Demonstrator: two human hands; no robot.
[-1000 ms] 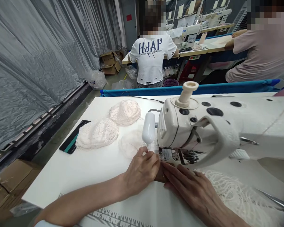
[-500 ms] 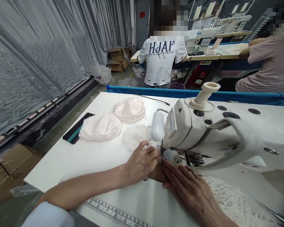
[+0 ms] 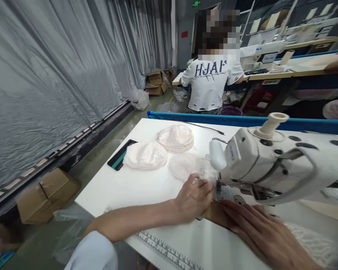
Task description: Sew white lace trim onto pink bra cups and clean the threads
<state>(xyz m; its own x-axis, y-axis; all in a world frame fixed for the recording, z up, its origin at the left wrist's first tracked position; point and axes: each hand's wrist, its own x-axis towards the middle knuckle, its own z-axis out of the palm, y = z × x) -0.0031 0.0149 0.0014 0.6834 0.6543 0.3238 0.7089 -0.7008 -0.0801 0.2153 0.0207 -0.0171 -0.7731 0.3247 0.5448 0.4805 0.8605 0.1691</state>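
Fingers of L hand (image 3: 195, 198) curled in, thumb hidden so can't tell what they pinch; R hand (image 3: 260, 228) rests palm-down, fingers straight & close together, w/ a flat brown piece (image 3: 216, 213), material unclear, showing btwn the two. Sheer pale-pink part-lace fabric piece (image 3: 183, 167) lies on white tabletop (image 3: 146, 189) just past L hand, beside head of white sewing machine (image 3: 246, 155). Prob v light, soft, limp, lace easily snagged – best taken by outer edge, kept flat, fingertips clear of machine
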